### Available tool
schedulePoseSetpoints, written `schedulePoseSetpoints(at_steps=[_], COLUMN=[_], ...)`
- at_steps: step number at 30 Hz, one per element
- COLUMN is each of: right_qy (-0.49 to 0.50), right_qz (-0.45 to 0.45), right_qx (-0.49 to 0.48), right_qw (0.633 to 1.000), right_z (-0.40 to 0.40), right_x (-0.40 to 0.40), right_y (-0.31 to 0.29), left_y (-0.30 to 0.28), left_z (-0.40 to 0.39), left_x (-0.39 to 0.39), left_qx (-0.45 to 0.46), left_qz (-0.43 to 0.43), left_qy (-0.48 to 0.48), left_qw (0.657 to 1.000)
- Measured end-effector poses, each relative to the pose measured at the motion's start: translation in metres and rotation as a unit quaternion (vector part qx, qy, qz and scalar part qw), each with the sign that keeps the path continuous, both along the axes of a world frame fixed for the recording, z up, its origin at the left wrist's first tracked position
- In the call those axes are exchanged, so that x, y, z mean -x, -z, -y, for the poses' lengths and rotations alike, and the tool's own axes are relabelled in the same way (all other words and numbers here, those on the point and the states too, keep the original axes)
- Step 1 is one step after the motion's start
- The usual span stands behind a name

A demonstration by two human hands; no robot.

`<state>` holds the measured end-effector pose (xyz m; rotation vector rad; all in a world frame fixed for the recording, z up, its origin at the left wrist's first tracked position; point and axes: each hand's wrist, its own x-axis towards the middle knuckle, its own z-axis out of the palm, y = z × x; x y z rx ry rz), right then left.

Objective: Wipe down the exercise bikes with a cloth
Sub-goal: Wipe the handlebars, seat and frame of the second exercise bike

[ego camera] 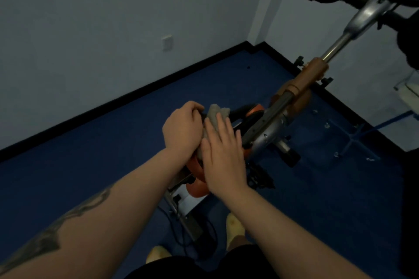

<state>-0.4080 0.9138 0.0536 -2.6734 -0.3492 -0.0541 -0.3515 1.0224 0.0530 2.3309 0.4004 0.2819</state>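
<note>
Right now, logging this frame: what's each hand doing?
Left hand: fingers curled over a dark bike part beside the cloth; exactly what it grips is hidden.
Right hand: open, fingers straight, pressing the cloth onto the bike.

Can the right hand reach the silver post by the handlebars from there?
Probably yes, with a stretch. The right hand lies flat on the cloth low on the bike, and the silver post rises up and to the right with nothing between them. It looks farther off, so the person may have to lean.
</note>
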Motion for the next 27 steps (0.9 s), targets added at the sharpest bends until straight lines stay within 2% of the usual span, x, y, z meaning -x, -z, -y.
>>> schedulePoseSetpoints(at_steps=[4, 6, 9, 11, 13, 16, 19, 23, 27], right_qy=[0.037, 0.036, -0.020, -0.066, -0.083, -0.029, -0.023, -0.077, -0.109], right_qz=[-0.047, -0.036, 0.025, 0.029, 0.017, 0.021, 0.024, 0.048, 0.002], right_qx=[0.019, 0.028, -0.013, -0.040, -0.035, 0.011, 0.000, -0.034, 0.010], right_qw=[0.998, 0.998, 0.999, 0.997, 0.996, 0.999, 0.999, 0.995, 0.994], right_z=[0.023, 0.028, 0.027, 0.031, 0.037, 0.047, 0.063, 0.080, 0.086], right_x=[-0.070, -0.078, -0.044, -0.034, -0.057, -0.107, -0.122, -0.084, -0.121], right_y=[-0.005, -0.004, 0.003, 0.007, 0.009, 0.003, 0.001, 0.016, 0.011], left_y=[0.001, -0.001, -0.003, -0.004, -0.006, -0.005, -0.005, -0.004, -0.004], left_z=[0.004, 0.009, 0.013, 0.014, 0.013, 0.011, 0.016, 0.035, 0.049], left_x=[0.003, 0.004, 0.004, 0.003, 0.003, 0.004, 0.002, 0.001, 0.002], left_qx=[-0.055, -0.078, -0.109, -0.135, -0.145, -0.163, -0.221, -0.277, -0.319], left_qz=[0.020, 0.021, 0.010, 0.003, 0.009, 0.014, -0.030, -0.108, -0.095], left_qy=[-0.018, -0.029, -0.034, -0.039, -0.050, -0.059, -0.062, -0.085, -0.056], left_qw=[0.998, 0.996, 0.993, 0.990, 0.988, 0.985, 0.973, 0.951, 0.941])
